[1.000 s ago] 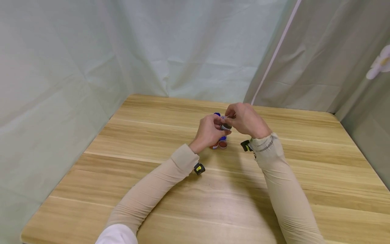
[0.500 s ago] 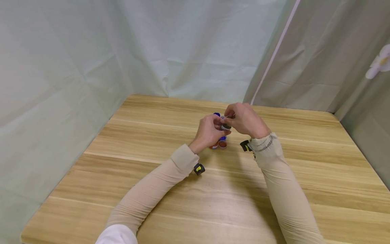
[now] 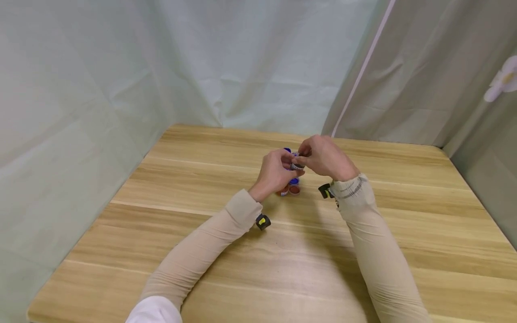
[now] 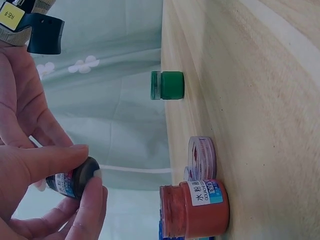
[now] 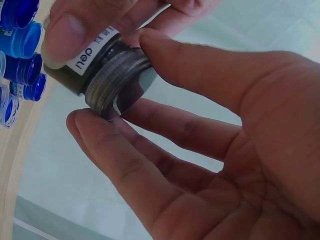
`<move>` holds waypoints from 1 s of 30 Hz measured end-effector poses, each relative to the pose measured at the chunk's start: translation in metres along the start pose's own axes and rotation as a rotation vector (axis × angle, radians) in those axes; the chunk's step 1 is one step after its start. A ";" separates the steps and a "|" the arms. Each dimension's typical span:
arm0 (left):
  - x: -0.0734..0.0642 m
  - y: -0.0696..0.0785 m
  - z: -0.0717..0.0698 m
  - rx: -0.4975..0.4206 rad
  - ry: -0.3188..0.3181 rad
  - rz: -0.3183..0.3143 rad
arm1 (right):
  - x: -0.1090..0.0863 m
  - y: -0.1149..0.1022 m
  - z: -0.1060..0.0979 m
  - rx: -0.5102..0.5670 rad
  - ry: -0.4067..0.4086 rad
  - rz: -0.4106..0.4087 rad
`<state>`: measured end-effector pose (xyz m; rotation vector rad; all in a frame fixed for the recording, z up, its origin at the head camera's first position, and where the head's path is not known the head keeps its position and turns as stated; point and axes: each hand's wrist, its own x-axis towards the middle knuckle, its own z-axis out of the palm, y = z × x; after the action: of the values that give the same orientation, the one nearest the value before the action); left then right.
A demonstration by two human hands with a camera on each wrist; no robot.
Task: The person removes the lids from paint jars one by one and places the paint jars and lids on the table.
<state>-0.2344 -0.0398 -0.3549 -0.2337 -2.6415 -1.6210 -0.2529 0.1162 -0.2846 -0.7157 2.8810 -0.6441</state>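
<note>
Over the back middle of the table, my left hand [image 3: 272,172] grips a small dark paint jar [image 3: 297,166] between thumb and fingers. A white label reading "deli" shows on the jar [image 5: 92,52] in the right wrist view, where it lies tilted. My right hand [image 3: 325,157] pinches the ridged, greyish screw lid [image 5: 117,77], thumb on one side and a fingertip on the other. Below the hands stand a red-brown paint jar [image 4: 205,210] and a clear round lid [image 4: 202,157]. Part of the held jar is hidden behind my left fingers.
Several blue paint jars [image 5: 25,40] stand in a cluster by the hands. A green paint jar [image 4: 172,85] sits apart in the left wrist view. The wooden table [image 3: 161,179] meets pale curtains [image 3: 258,67] at the back and sides.
Both hands stay almost in place around the dark jar. The head view has shifted slightly, so the whole scene sits a little higher.
</note>
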 end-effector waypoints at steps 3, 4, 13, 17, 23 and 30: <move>0.000 -0.001 -0.001 -0.006 0.001 0.003 | 0.000 0.000 0.000 -0.002 -0.010 0.003; 0.000 -0.002 -0.001 -0.011 0.002 0.003 | 0.000 0.001 0.000 -0.003 -0.012 0.006; 0.001 -0.004 -0.003 -0.056 0.026 0.054 | 0.001 0.001 0.001 0.014 -0.002 0.010; 0.001 -0.003 -0.006 -0.038 0.039 0.078 | 0.002 0.002 0.001 0.028 0.002 0.015; 0.004 0.000 -0.008 -0.013 0.028 0.049 | 0.005 0.004 0.000 0.076 -0.010 0.012; 0.013 0.005 -0.010 -0.029 0.002 -0.007 | 0.006 0.012 -0.003 0.146 0.013 0.005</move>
<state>-0.2469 -0.0449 -0.3443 -0.2236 -2.6219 -1.6618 -0.2638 0.1236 -0.2870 -0.6867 2.8097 -0.8501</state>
